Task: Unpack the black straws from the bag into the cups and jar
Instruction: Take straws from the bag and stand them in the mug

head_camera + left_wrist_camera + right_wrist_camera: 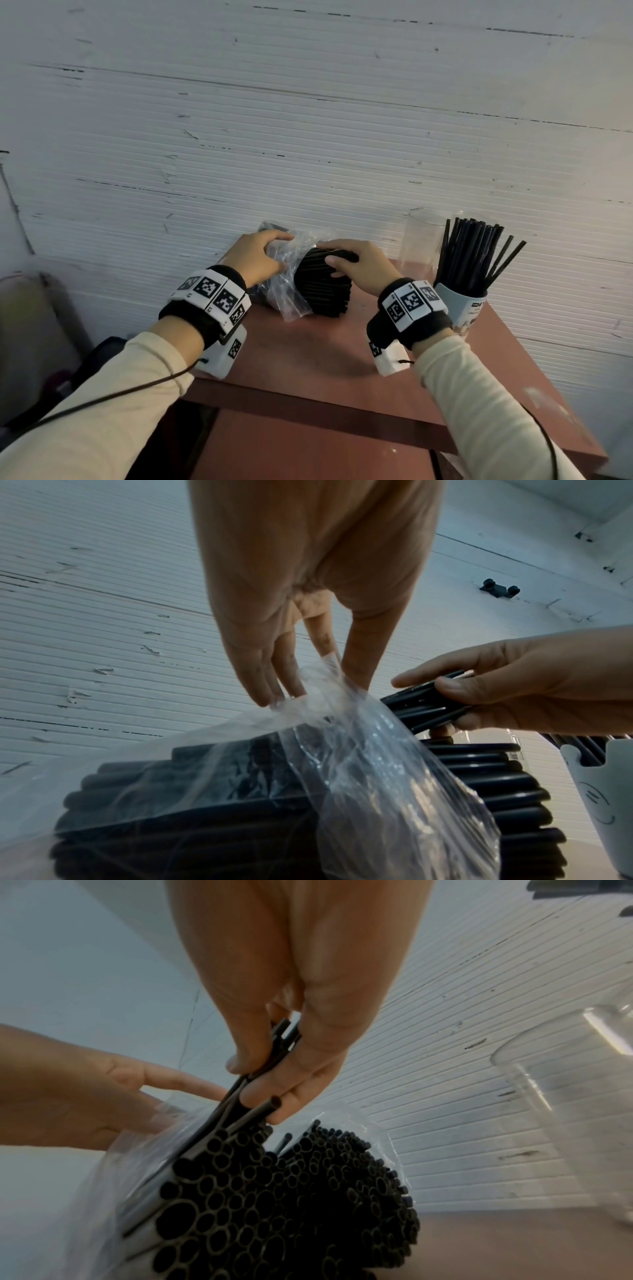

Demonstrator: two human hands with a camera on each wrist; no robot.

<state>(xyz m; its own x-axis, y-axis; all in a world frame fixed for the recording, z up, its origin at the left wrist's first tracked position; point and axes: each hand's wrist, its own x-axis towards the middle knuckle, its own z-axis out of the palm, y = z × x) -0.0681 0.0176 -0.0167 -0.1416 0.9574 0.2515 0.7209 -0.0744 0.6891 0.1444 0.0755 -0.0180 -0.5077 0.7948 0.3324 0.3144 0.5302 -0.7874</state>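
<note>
A clear plastic bag (289, 284) of black straws (323, 294) lies on its side on the reddish table (308, 359). My left hand (286, 251) pinches the bag's loose mouth (342, 750) between thumb and fingers (270, 680) and lifts it. My right hand (339, 258) grips a small bunch of straws (428, 704) at the top of the bundle. Their open ends (291, 1191) face the right wrist camera, under the gripping right hand (250, 1083). A paper cup (462, 308) to the right holds several upright straws (472, 253). A clear cup (419, 240) behind it stands empty.
The table stands against a white ribbed wall (308, 137). Its front edge (325, 407) is close to me, and the right edge runs just past the paper cup. Dark objects lie on the floor at the left (51, 359).
</note>
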